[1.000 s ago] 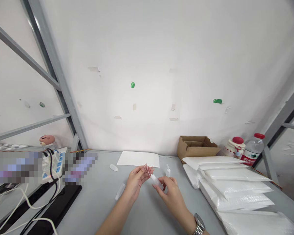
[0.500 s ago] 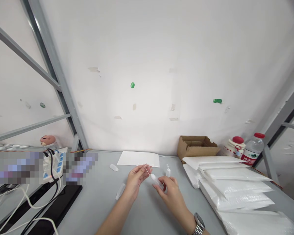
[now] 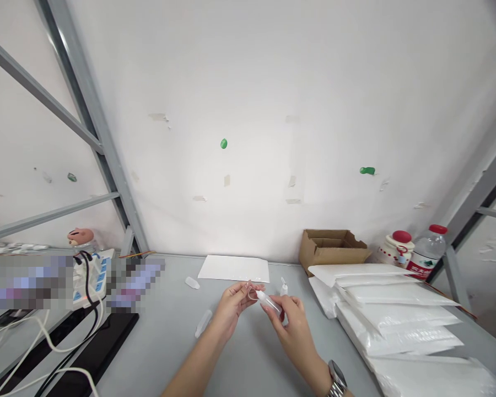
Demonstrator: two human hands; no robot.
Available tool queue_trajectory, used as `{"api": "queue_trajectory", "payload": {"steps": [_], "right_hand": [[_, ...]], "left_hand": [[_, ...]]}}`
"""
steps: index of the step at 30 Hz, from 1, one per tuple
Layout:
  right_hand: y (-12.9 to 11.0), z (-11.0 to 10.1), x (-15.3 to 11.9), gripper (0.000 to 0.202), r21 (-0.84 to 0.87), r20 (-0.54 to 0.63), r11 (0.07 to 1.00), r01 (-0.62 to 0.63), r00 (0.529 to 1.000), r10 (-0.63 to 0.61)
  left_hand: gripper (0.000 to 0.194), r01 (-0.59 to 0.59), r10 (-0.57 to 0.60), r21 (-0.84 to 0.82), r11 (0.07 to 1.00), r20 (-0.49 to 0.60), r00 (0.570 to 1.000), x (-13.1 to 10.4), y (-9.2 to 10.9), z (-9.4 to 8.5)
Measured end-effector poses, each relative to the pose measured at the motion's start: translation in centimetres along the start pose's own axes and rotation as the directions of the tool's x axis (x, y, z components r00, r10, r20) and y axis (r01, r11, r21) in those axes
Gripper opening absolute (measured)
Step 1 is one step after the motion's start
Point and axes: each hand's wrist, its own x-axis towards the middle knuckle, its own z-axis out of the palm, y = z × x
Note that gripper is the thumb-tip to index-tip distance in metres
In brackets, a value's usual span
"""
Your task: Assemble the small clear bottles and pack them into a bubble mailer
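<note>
Near the middle of the grey table, my right hand (image 3: 291,322) grips a small translucent bottle (image 3: 269,301) that tilts up to the left. My left hand (image 3: 233,306) pinches a thin pale loop (image 3: 251,292) at the bottle's white tip. Left of my hands lie two more translucent pieces, one (image 3: 192,283) farther back and one (image 3: 203,323) beside my left forearm. A small bottle with a loop on top (image 3: 284,287) stands just behind my right hand. Behind my left hand lies a white sheet (image 3: 233,268).
Stacked white padded envelopes (image 3: 400,314) cover the right side. Behind them are an open cardboard box (image 3: 334,255), a red-lidded jar (image 3: 397,248) and a water bottle (image 3: 427,253). A power strip (image 3: 82,284), cables and a black slab (image 3: 103,347) lie left.
My hands and the bottle have shifted slightly right. The thin strand, nearly straight before, now bends into a loop near the bottle's tip.
</note>
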Motion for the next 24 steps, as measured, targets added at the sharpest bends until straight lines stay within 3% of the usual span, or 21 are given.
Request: {"api": "queue_trajectory", "payload": {"steps": [24], "right_hand": [[0.29,0.28,0.12,0.023,-0.082,-0.063,0.99,0.114,0.991,-0.119]], "left_hand": [[0.033,0.005,-0.004,0.11,0.994,-0.009,1.0,0.35,-0.59,-0.63]]}}
